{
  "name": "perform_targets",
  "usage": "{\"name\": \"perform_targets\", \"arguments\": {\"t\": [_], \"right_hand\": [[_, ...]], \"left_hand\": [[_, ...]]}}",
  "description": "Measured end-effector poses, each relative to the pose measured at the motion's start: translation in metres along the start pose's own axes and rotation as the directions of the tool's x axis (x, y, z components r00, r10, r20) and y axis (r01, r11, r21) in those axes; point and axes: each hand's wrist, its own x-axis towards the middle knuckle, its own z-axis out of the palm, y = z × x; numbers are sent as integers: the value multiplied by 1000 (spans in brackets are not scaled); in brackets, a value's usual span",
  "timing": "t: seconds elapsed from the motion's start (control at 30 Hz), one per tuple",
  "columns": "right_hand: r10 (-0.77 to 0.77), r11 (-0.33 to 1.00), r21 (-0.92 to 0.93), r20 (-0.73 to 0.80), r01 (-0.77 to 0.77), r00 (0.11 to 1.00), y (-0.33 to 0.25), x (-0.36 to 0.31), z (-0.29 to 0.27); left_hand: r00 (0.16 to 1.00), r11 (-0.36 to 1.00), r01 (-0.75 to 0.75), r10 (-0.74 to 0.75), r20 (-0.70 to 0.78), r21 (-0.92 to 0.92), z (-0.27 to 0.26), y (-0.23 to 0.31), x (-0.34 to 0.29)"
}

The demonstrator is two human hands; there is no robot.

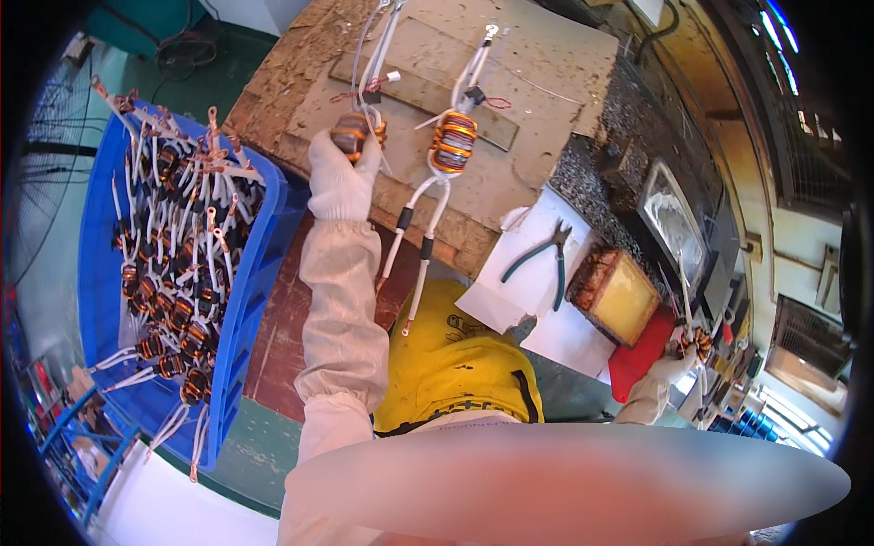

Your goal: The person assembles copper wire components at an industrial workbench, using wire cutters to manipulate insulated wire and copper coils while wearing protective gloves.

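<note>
My left hand [341, 182], in a white glove and pale sleeve, is closed round a wire-wound coil [350, 135] over the worn wooden bench. White leads run up from this coil to the bench's far edge. Just right of it lies another copper-wound coil [453, 144], its white leads reaching both ways, with black sleeves and a ring lug at the far end. Far to the right, my gloved right hand [672, 366] grips a second wound coil [700, 344] with white leads, beside the dark work surface. Its fingers are small and partly hidden.
A blue bin [241, 355] full of similar coils stands at the left. Green-handled pliers [557, 259] lie on white paper, beside a block of yellowish material [628, 296] in a brown box. A red cloth [639, 357] and a metal tray [672, 218] are further right.
</note>
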Motion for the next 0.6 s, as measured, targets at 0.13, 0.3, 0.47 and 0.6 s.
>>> {"name": "perform_targets", "arguments": {"t": [0.13,0.3,0.47,0.6], "right_hand": [[7,1000,-3,26,-7,1000,1,1,-7],[28,999,38,39,-30,999,0,-2,-9],[1,998,59,37,-3,999,-5,-7,-10],[84,996,8,93,-85,992,5,5,-14]], "left_hand": [[994,995,-102,103,-38,23,16,-9,16],[995,1000,10,-8,96,-18,-8,-17,10],[981,991,-25,-2,193,134,-13,-7,5],[940,947,-321,315,130,24,-11,-32,12]]}}
